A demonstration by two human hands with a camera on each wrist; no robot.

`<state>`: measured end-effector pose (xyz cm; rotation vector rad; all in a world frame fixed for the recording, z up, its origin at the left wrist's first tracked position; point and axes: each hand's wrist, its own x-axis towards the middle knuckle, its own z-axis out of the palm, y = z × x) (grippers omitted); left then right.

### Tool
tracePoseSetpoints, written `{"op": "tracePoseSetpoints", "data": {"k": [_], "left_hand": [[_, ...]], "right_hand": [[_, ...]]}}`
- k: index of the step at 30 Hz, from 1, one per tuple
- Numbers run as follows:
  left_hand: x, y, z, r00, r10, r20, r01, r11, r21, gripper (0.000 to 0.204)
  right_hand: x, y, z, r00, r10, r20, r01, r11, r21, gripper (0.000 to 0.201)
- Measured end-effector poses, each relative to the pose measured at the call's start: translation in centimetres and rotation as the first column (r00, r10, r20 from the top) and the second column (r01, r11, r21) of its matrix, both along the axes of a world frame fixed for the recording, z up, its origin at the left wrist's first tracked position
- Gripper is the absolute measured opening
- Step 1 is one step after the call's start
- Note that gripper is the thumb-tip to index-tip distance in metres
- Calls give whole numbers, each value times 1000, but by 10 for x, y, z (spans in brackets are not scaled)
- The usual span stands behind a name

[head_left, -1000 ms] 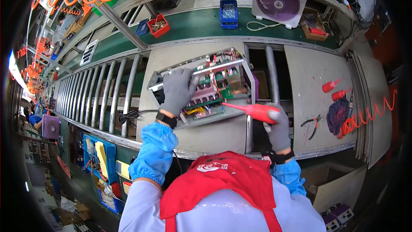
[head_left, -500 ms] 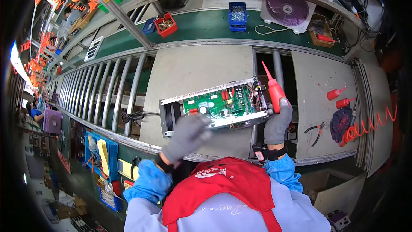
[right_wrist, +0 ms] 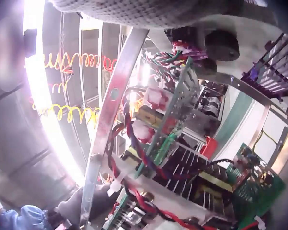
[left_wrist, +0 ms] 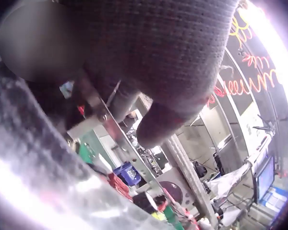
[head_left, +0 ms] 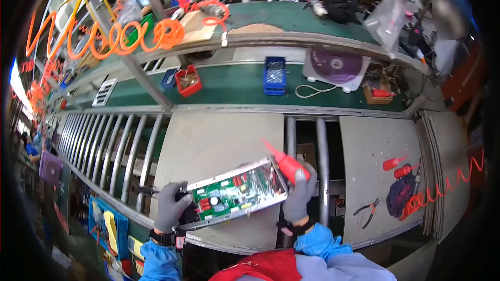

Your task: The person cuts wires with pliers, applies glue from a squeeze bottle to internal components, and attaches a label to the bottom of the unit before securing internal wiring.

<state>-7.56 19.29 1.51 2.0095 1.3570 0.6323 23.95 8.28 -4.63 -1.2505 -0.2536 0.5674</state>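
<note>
Probably heavyish and stiff, the open metal chassis (head_left: 255, 208) sits over the worktop (head_left: 219, 138), left hand (head_left: 171, 208) gripping one end, right hand (head_left: 298, 200) holding a red bottle (head_left: 290, 167) at the other; best held by its rails (head_left: 227, 173), sparing the fragile-looking circuit board (head_left: 223, 208)

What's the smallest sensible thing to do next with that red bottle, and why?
I'd probably swing the bottle's tip over the green circuit board: the right hand already holds it, but its tip points away past the case's far edge, while the left hand grips the case's left end.
</note>
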Motion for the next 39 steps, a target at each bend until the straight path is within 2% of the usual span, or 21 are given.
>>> {"op": "tracePoseSetpoints", "data": {"k": [4,5,6,8,10,12,14,16,18,20,22,23,25,26,28,29,33,35,38,39], "left_hand": [[-2,-15,-3,989,151,9,-151,988,26,50],[-2,-23,-2,985,170,13,-171,984,53,53],[-2,-32,2,983,186,-8,-186,983,9,59],[6,-62,11,972,229,-60,-227,973,41,64],[4,-92,4,980,197,1,-197,978,62,68],[3,-120,2,986,143,-92,-133,986,103,70],[6,-135,3,972,131,-194,-90,974,207,69],[1,-139,-1,985,74,-154,-46,982,181,66],[-4,-136,-6,995,-4,-103,22,984,175,63],[-8,-133,-13,995,-94,-39,99,978,181,60],[-10,-127,-18,982,-187,-5,184,961,209,55],[-10,-123,-21,972,-234,11,226,952,208,55],[-9,-113,-27,947,-319,46,296,917,268,53],[-9,-109,-27,930,-365,53,338,901,273,52],[-8,-100,-25,889,-453,66,417,861,291,50],[-9,-95,-32,863,-498,89,443,829,341,52],[-5,-83,-39,777,-619,111,545,751,373,54],[-4,-78,-45,752,-651,100,577,725,376,54],[-2,-77,-51,722,-682,115,612,707,353,55],[0,-77,-52,716,-687,124,615,705,354,56]], "right_hand": [[26,84,-7,987,147,-71,-140,985,99,43],[24,106,1,990,140,-21,-136,983,126,42],[22,128,8,992,126,30,-129,979,158,41],[43,169,-25,932,296,209,-288,955,-66,39],[33,184,-5,925,334,182,-309,939,-151,36],[24,186,4,926,314,209,-286,946,-154,33],[26,178,4,901,309,305,-283,951,-126,34],[25,155,23,951,259,167,-254,966,-48,34],[28,119,48,955,217,202,-229,972,42,33],[21,70,86,899,290,328,-303,953,-10,33],[0,27,114,854,310,418,-281,951,-131,35],[-5,10,114,804,317,503,-263,948,-178,38],[-16,-8,104,573,250,781,-168,968,-187,41],[-27,-17,107,504,261,823,-152,965,-213,42],[-40,-23,105,400,234,886,-91,972,-215,40],[-46,-23,104,402,238,884,-63,971,-232,39],[-62,-23,106,377,257,890,35,956,-291,38],[-63,-21,101,355,251,901,59,955,-290,38],[-69,-18,104,260,278,925,149,935,-323,37],[-71,-18,105,276,297,914,165,922,-349,37]]}}
